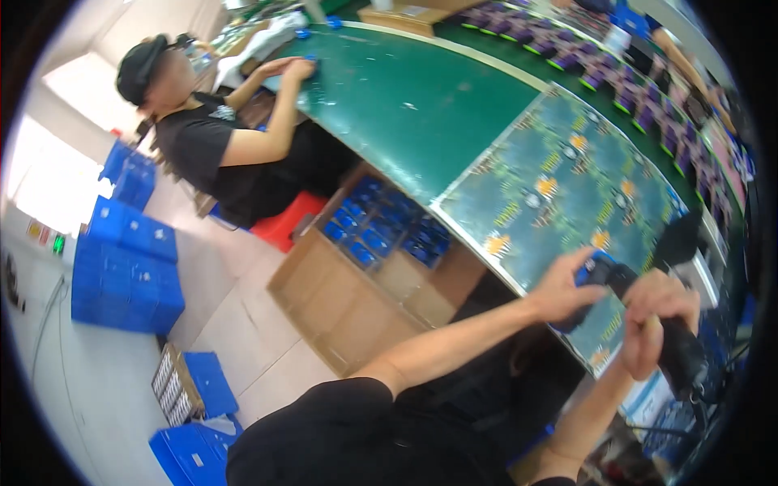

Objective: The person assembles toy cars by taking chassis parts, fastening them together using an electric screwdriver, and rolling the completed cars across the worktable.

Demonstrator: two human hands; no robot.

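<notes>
My left hand (561, 290) is closed around a small blue and black part (596, 267), steadying it above the patterned mat near the bench's front edge. Wrapped in my right hand (655, 312) is a black electric screwdriver (682, 356). Its front end reaches left to the blue and black part; whether the tip touches it is hard to tell. A cord or ring hangs from the tool's back end. My fingers hide much of the part.
The patterned mat (539, 215) covers the right of a green bench (397, 97). Beyond runs a line of purple and black items (592, 73). An open cardboard box (332, 292) holds blue parts below the bench. A co-worker (219, 146) sits at left, near stacked blue boxes (126, 279).
</notes>
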